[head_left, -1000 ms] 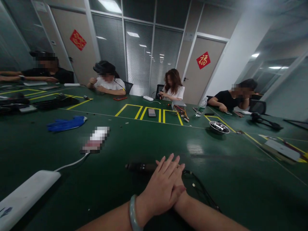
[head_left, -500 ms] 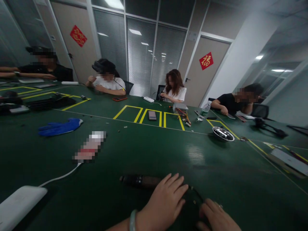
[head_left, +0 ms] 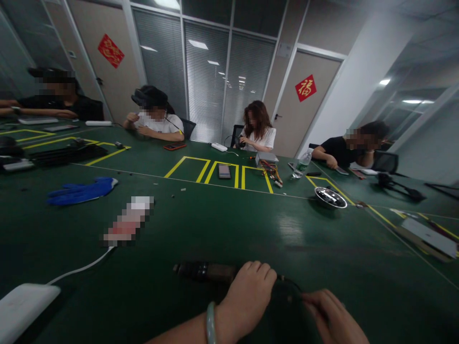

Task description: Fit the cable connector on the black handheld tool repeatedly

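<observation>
My left hand [head_left: 249,296], with a pale bangle on its wrist, lies curled over a dark cylindrical tool [head_left: 204,271] on the green table [head_left: 222,224] at the near edge. The tool's end sticks out to the left of my fingers. My right hand [head_left: 332,317] is close to the right, fingers pinched on a thin black cable [head_left: 290,285] that runs from the tool.
A white power bank [head_left: 21,313] with a cable lies at the near left, a blue glove [head_left: 81,191] further back. A metal bowl [head_left: 330,197], a phone [head_left: 224,171] and a water bottle [head_left: 302,163] stand mid-table. Several people sit along the far side.
My hands, stacked one on the other a second ago, have come apart. The left curled over the tool and the right moved right and pinched the cable.
</observation>
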The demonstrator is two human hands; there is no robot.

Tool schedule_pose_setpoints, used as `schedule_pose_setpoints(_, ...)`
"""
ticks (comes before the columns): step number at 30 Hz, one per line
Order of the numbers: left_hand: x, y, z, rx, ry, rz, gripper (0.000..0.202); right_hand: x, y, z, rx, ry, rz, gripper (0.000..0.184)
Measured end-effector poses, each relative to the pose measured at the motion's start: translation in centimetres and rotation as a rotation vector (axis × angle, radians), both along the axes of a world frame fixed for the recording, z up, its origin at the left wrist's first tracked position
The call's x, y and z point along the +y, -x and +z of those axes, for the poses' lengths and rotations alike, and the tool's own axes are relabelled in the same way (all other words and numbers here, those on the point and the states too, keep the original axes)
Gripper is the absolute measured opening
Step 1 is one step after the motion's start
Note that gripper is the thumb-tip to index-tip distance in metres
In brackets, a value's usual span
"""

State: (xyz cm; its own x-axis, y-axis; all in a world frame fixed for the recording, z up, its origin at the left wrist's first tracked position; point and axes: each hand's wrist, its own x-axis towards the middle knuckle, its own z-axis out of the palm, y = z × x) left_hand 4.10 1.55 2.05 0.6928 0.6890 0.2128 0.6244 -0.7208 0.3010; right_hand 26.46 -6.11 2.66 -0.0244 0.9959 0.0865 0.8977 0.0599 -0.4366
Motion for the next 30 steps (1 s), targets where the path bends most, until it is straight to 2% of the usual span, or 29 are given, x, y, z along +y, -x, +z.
schedule_pose_setpoints(2,0.0,0.2,0.3,-0.005,0.023,-0.012,0.007,0.4,0.0,0.8,0.051,-0.081,-0.089,0.026)
schedule_pose_setpoints(4,0.1,0.6,0.7,-0.014,0.045,-0.024,0.007,1.0,0.5,1.2,0.116,-0.083,-0.131,0.025)
schedule_pose_setpoints(8,1.0,2.2,1.2,-0.026,0.066,0.013,0.010,3.0,2.8,1.2,0.297,-0.005,-0.103,0.020)
schedule_pose_setpoints(13,2.9,4.2,1.2,0.004,0.022,0.088,0.008,6.5,6.9,1.0,0.431,-0.009,-0.029,0.016)
schedule_pose_setpoints(18,3.4,4.5,1.0,-0.044,0.019,0.121,0.006,8.0,8.4,0.4,0.292,-0.118,0.072,0.018)
schedule_pose_setpoints(23,3.3,4.2,0.5,-0.094,0.059,0.151,0.006,7.6,7.6,-0.9,0.116,-0.089,0.218,0.021)
schedule_pose_setpoints(30,3.5,4.2,0.1,-0.106,0.106,0.173,0.007,8.1,7.2,-1.4,0.057,-0.141,0.263,0.019)
